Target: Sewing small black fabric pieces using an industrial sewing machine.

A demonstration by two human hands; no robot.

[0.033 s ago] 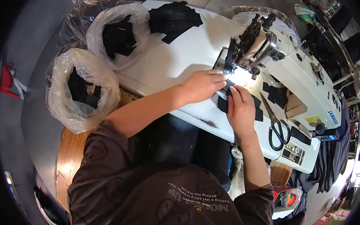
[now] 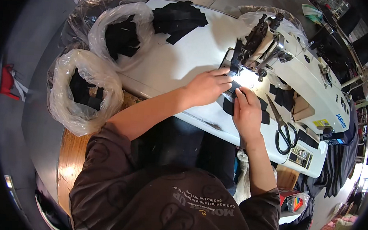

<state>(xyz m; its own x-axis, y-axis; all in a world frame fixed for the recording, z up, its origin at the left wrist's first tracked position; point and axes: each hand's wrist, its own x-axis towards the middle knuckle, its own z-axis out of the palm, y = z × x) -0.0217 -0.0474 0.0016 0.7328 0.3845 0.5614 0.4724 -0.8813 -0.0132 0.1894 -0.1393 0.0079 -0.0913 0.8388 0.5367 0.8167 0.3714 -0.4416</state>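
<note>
A small black fabric piece (image 2: 234,88) lies under the lit needle area of a white sewing machine (image 2: 295,48). At its left edge, close to the presser foot, my left hand (image 2: 206,89) has its fingers bent and pressed together on the cloth. My right hand (image 2: 248,112) grips the near side of the same piece, thumb and fingers closed. Part of the fabric is hidden beneath my fingers. More black cloth (image 2: 264,116) shows on both sides of my right hand.
Black-handled scissors (image 2: 284,130) lie right of my right hand. Two clear plastic bags holding black pieces, a near bag (image 2: 59,104) and a far bag (image 2: 145,19), stand at the left. A black fabric pile (image 2: 178,21) rests on the far table edge.
</note>
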